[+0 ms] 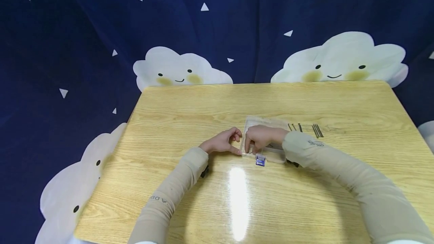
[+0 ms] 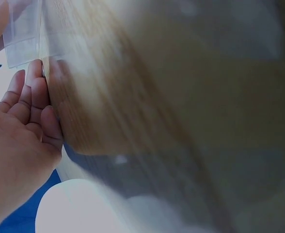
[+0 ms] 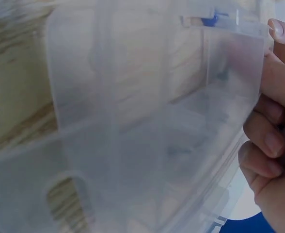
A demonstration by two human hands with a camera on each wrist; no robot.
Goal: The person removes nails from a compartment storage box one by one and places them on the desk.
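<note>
A clear plastic compartment box (image 1: 276, 157) lies on the table in the head view. My right hand (image 1: 262, 137) reaches down into its left end, with fingertips close to a small dark thin piece (image 1: 250, 153). In the right wrist view, curled fingers (image 3: 263, 141) are at the box's end wall (image 3: 234, 63); I cannot tell whether they pinch the piece. My left hand (image 1: 223, 141) is beside the box's left side, thumb at the near corner and other fingers loosely bent. In the left wrist view, this hand (image 2: 21, 126) holds nothing, below the clear box (image 2: 23, 43).
Several dark screws (image 1: 317, 130) lie side by side on the wooden table (image 1: 162, 119), right of the box. More screws (image 1: 294, 127) lie by its right end, partly behind the right wrist. A blue label (image 1: 260, 160) is at the front edge. A dark blue curtain (image 1: 203, 29) hangs behind.
</note>
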